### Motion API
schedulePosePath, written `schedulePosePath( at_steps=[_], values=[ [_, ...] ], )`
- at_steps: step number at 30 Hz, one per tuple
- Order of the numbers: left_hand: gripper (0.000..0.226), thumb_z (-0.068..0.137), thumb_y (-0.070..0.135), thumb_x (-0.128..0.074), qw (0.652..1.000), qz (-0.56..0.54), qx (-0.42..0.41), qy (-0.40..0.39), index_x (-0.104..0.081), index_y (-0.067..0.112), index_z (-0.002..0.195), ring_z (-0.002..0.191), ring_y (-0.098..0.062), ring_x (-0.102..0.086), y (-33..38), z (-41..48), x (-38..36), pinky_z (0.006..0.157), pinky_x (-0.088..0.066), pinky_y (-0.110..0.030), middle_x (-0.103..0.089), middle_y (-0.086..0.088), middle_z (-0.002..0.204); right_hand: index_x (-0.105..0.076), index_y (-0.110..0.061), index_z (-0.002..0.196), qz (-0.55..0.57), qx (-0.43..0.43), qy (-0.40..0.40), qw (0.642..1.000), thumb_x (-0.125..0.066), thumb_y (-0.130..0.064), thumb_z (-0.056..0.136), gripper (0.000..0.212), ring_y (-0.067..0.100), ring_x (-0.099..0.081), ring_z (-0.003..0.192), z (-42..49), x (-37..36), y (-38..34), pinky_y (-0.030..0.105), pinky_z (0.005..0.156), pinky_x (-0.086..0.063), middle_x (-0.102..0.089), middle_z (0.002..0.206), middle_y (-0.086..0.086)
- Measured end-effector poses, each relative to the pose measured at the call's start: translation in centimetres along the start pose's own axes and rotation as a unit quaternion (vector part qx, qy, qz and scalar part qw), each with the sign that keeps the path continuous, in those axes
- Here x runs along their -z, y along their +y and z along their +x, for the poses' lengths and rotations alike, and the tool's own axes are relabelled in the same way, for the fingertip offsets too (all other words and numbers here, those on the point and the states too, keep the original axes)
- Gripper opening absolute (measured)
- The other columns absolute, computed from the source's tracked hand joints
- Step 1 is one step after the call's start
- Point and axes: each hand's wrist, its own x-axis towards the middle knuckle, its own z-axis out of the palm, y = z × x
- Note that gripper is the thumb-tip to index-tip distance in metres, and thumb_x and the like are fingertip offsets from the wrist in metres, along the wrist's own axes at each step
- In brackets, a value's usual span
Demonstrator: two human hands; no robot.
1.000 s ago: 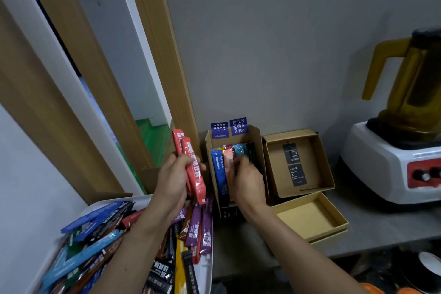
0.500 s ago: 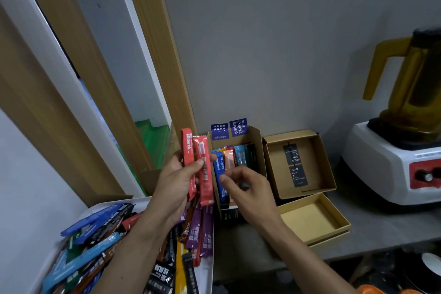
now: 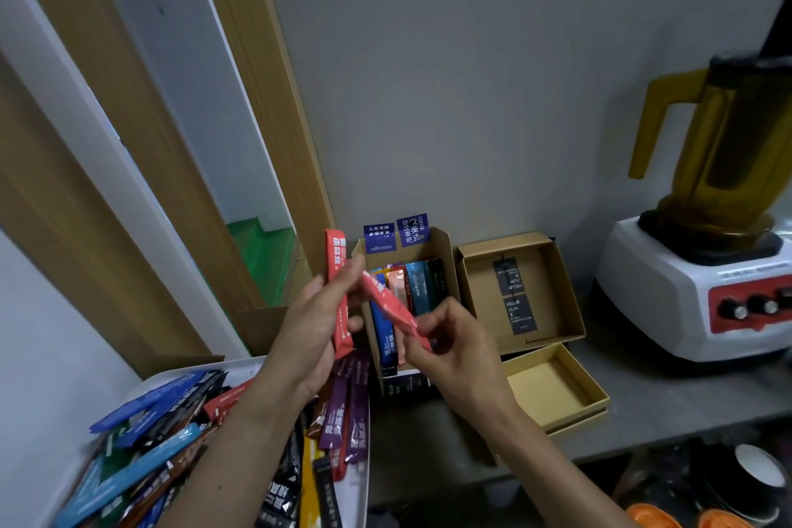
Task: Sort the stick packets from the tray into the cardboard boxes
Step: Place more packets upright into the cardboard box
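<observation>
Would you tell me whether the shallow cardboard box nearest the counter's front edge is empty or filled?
Empty: the shallow cardboard box shows only its bare yellow floor, with nothing lying inside.

We note white lettering on the upright red packet [image 3: 337, 270]; the tilted red packet [image 3: 393, 312] is a paler coral. The white tray [image 3: 360, 493] holds a heap of packets [image 3: 145, 468] in blue, purple, black, brown and yellow. The brown cardboard box [image 3: 446, 261] wears blue labels [image 3: 412, 230] with white print; the boxed packets [image 3: 415, 288] are blue, salmon and teal. The second box [image 3: 481, 305] shows black tags [image 3: 519, 314]. The surface [image 3: 685, 399] is grey, the blender [image 3: 668, 292] white, red and amber.
</observation>
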Motion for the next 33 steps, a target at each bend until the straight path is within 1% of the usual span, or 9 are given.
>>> schedulePosePath(
  at_steps=[6, 11, 16, 19, 22, 25, 28, 30, 33],
  values=[
    [0.007, 0.090, 0.012, -0.073, 0.995, 0.048, -0.047, 0.072, -0.078, 0.015, 0.095, 0.084, -0.013, -0.061, 0.0, 0.4, 0.6, 0.061, -0.046, -0.022, -0.074, -0.007, 0.099, -0.067, -0.026, 0.079, -0.013, 0.055, 0.030, 0.998, -0.089, -0.016, 0.077, 0.025, 0.000, -0.064, 0.109, -0.4, 0.0, 0.7, 0.016, 0.083, -0.057, -0.065, 0.105, -0.014],
    [0.013, 0.084, 0.022, -0.081, 0.987, 0.104, -0.074, 0.096, -0.077, 0.022, 0.096, 0.094, -0.012, -0.073, 0.5, 0.3, 0.4, 0.074, -0.047, -0.028, -0.080, 0.003, 0.096, -0.061, -0.011, 0.086, 0.103, 0.007, -0.006, 0.995, -0.086, -0.017, 0.081, 0.027, 0.013, -0.072, 0.104, -0.7, 0.1, 0.5, 0.029, 0.076, -0.063, -0.073, 0.100, -0.001],
    [0.010, 0.085, 0.023, -0.079, 0.982, 0.124, -0.086, 0.116, -0.076, 0.022, 0.095, 0.096, -0.014, -0.071, 0.4, 0.3, 0.2, 0.074, -0.048, -0.028, -0.078, 0.002, 0.097, -0.057, -0.015, 0.106, 0.190, -0.059, -0.015, 0.980, -0.084, -0.030, 0.076, 0.043, 0.023, -0.075, 0.100, -0.7, 0.5, 0.0, 0.036, 0.074, -0.064, -0.073, 0.108, 0.008],
    [0.012, 0.085, 0.023, -0.079, 0.975, 0.169, -0.089, 0.116, -0.075, 0.023, 0.096, 0.092, -0.010, -0.070, -0.1, -0.2, 0.8, 0.074, -0.049, -0.024, -0.076, 0.004, 0.096, -0.057, -0.017, 0.126, 0.366, -0.134, 0.041, 0.920, -0.078, -0.011, 0.084, 0.047, 0.028, -0.074, 0.103, -0.3, 0.7, -0.6, 0.034, 0.074, -0.063, -0.066, 0.120, 0.015],
    [0.020, 0.076, 0.019, -0.086, 0.963, 0.265, -0.044, 0.040, -0.075, 0.018, 0.093, 0.082, -0.005, -0.073, -0.4, -0.9, 1.7, 0.074, -0.050, -0.023, -0.078, 0.006, 0.087, -0.057, -0.018, 0.133, 0.490, -0.154, 0.095, 0.853, -0.074, -0.009, 0.089, 0.049, 0.023, -0.073, 0.113, 0.6, 1.1, -1.4, 0.038, 0.088, -0.060, -0.073, 0.122, 0.010],
    [0.027, 0.070, 0.016, -0.090, 0.954, 0.298, 0.001, -0.019, -0.074, 0.013, 0.092, 0.078, -0.010, -0.076, -0.5, -1.3, 1.9, 0.075, -0.054, -0.026, -0.079, 0.001, 0.086, -0.066, -0.013, 0.116, 0.356, -0.111, 0.117, 0.921, -0.079, -0.015, 0.087, 0.032, 0.014, -0.074, 0.106, 1.2, 1.0, -2.3, 0.027, 0.078, -0.059, -0.079, 0.106, 0.000],
    [0.036, 0.074, 0.042, -0.082, 0.957, 0.286, -0.032, 0.040, -0.070, 0.023, 0.102, 0.081, -0.013, -0.074, -0.2, -1.2, 2.2, 0.076, -0.054, -0.032, -0.078, 0.000, 0.090, -0.065, -0.024, 0.104, 0.078, -0.020, 0.139, 0.987, -0.077, -0.022, 0.090, 0.019, -0.007, -0.070, 0.096, 1.6, 0.3, -2.1, 0.013, 0.072, -0.058, -0.074, 0.095, -0.013],
    [0.050, 0.073, 0.059, -0.070, 0.967, 0.245, -0.039, 0.060, -0.064, 0.025, 0.110, 0.069, -0.014, -0.067, 0.1, -1.1, 2.6, 0.064, -0.051, -0.031, -0.072, -0.002, 0.084, -0.060, -0.032, 0.110, -0.114, 0.006, 0.115, 0.987, -0.073, -0.032, 0.094, 0.021, -0.007, -0.068, 0.093, 2.7, -0.4, -1.5, 0.014, 0.071, -0.059, -0.069, 0.102, -0.018],
    [0.054, 0.079, 0.058, -0.064, 0.988, 0.152, -0.002, 0.027, -0.055, 0.022, 0.118, 0.059, -0.011, -0.054, 0.3, -1.1, 2.6, 0.050, -0.043, -0.025, -0.059, -0.005, 0.082, -0.055, -0.025, 0.122, -0.318, 0.030, 0.068, 0.945, -0.062, -0.040, 0.098, 0.029, 0.011, -0.071, 0.100, 4.5, -1.8, -0.3, 0.032, 0.082, -0.062, -0.071, 0.111, -0.005]
  ],
)
